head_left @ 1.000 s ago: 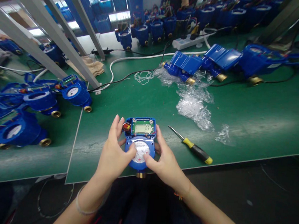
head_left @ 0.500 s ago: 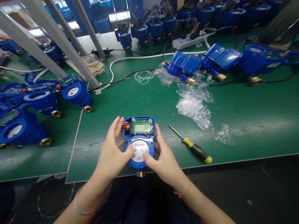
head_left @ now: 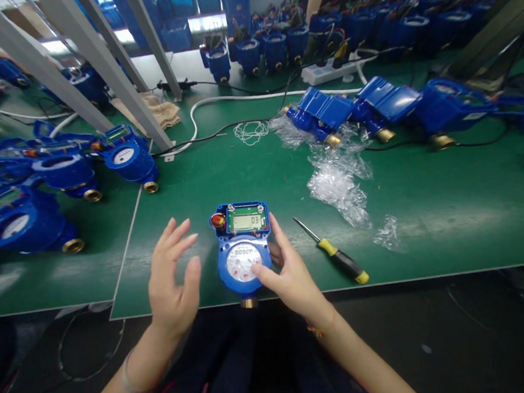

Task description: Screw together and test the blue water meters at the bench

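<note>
A blue water meter (head_left: 244, 253) sits at the front edge of the green bench, its brass fitting pointing toward me. Its upper housing is uncovered and shows a circuit board with a small lit display; below is a round white dial. My right hand (head_left: 289, 272) grips the meter's right side, thumb on the dial and fingers partly hidden behind the body. Clear of the meter on its left, my left hand (head_left: 174, 280) is raised with the fingers apart and nothing in it. A screwdriver (head_left: 333, 251) with a black and yellow handle lies to the right of my right hand.
Several more blue meters (head_left: 128, 157) crowd the left side. Others with blue lids (head_left: 327, 107) stand at the back right beside crumpled clear plastic bags (head_left: 338, 188). A white power strip (head_left: 328, 72), cables, a brown cloth (head_left: 152, 110) and slanted grey posts (head_left: 148, 33) are farther back.
My left hand has let go of the meter and moved away to the left, its fingers opening. My right hand still holds the meter, which stays in about the same place.
</note>
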Motion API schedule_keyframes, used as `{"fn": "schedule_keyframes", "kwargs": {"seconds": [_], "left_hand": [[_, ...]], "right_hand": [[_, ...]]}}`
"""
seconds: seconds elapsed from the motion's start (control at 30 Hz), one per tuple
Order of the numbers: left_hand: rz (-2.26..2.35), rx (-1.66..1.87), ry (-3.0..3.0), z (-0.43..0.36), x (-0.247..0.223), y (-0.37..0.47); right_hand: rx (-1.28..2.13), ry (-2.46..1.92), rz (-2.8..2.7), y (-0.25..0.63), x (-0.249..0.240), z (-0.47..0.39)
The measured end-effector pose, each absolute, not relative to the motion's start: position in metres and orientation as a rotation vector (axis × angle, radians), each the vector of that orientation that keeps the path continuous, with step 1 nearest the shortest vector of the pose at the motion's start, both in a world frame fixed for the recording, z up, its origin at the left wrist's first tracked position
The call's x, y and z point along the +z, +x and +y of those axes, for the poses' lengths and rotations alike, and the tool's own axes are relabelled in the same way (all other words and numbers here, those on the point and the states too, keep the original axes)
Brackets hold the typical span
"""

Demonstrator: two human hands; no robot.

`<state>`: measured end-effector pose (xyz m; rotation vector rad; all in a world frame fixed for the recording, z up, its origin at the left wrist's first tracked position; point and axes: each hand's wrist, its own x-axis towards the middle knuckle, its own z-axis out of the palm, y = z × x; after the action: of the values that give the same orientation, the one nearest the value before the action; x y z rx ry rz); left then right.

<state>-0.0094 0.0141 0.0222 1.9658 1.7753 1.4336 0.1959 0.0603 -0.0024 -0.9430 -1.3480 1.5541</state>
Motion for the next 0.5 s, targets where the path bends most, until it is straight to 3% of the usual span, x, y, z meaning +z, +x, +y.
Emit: {"fn": "schedule_keyframes", "kwargs": {"seconds": [0.1,0.27,0.37,0.5], "left_hand": [[1.396,1.091,2.480,0.005,0.029,-0.013],[1.190,1.472,2.024,0.000,0.055,-0.019],[1.230,1.148,2.458,0.008,0.058,-0.018],[1.171,0.683,2.983,0.022,0.044,-0.014]], "right_hand": [[1.680,-0.927,-1.266,0.195,-0.004,0.059],[1.589,-1.023,-1.302,0.203,-0.003,0.056],[1.208,-1.172,-1.495,0.224,0.000,0.055],[0.281,-1.480,-1.855,0.270,-0.010,0.054]]}}
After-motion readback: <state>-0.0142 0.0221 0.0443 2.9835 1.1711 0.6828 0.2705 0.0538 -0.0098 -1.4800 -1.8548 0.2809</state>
